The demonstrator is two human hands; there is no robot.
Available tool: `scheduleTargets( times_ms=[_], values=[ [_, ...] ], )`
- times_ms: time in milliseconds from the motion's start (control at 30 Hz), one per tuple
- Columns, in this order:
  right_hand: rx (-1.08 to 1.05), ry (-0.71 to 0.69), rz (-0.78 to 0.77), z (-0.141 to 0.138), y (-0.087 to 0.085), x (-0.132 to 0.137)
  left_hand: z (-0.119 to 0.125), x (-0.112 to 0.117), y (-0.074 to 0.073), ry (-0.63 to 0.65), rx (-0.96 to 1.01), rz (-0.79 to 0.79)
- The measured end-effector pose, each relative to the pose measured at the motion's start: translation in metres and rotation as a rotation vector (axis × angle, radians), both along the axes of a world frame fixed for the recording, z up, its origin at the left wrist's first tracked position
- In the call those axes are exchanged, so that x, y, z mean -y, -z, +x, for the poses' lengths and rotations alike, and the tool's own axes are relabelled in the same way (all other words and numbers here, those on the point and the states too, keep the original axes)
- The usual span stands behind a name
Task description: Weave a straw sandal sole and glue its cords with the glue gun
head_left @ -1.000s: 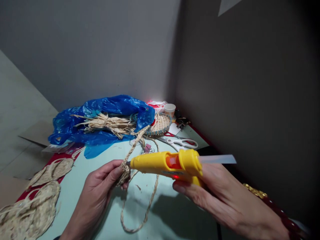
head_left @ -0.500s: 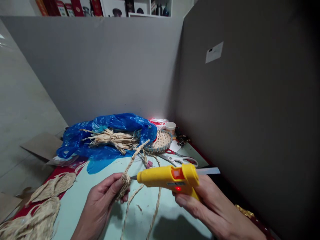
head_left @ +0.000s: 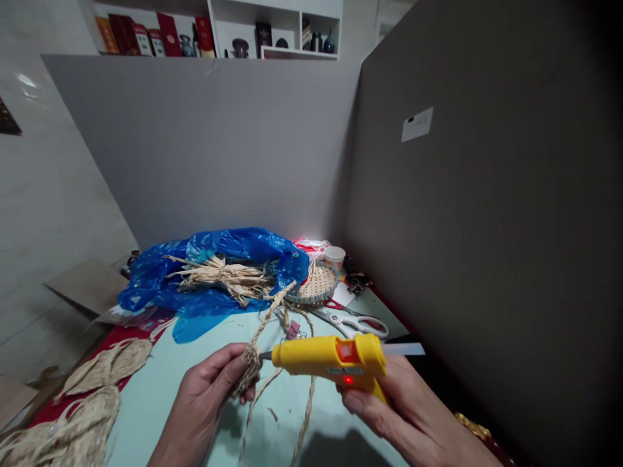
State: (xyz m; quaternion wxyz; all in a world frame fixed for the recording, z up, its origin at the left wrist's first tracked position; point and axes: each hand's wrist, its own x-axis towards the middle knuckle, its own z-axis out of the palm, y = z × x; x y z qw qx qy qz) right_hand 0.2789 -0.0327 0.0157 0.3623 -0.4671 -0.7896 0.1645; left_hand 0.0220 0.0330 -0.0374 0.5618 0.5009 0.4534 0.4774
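Over the pale-green surface [head_left: 150, 383], the left hand [head_left: 207, 389] pinches a coiled braid [head_left: 252, 364] while the right hand [head_left: 392, 412] grips a glue gun [head_left: 309, 355], nozzle [head_left: 265, 355] at the braid (seemingly gluing, which next calls for steadiness).

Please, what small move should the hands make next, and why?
Perhaps the right hand should gently squeeze the yellow plastic glue gun: its dark nozzle points at the small tan braided-fibre coil pinched by the left hand, and its red light glows.
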Motion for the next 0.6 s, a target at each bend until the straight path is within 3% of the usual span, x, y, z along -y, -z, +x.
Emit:
scheduleTargets(
  times_ms=[267, 433, 600],
  values=[
    [0.043, -0.034, -0.094, -0.006, 0.001, 0.000, 0.004, 0.000, 0.000, -0.038, 0.100, -0.047],
    [0.040, -0.110, 0.070, -0.007, 0.014, -0.005, 0.009, -0.001, -0.002, -0.075, 0.196, -0.084],
    [0.079, 0.029, 0.180, -0.009, 0.020, 0.001, 0.010, 0.001, -0.003, -0.079, 0.212, -0.111]
  ],
)
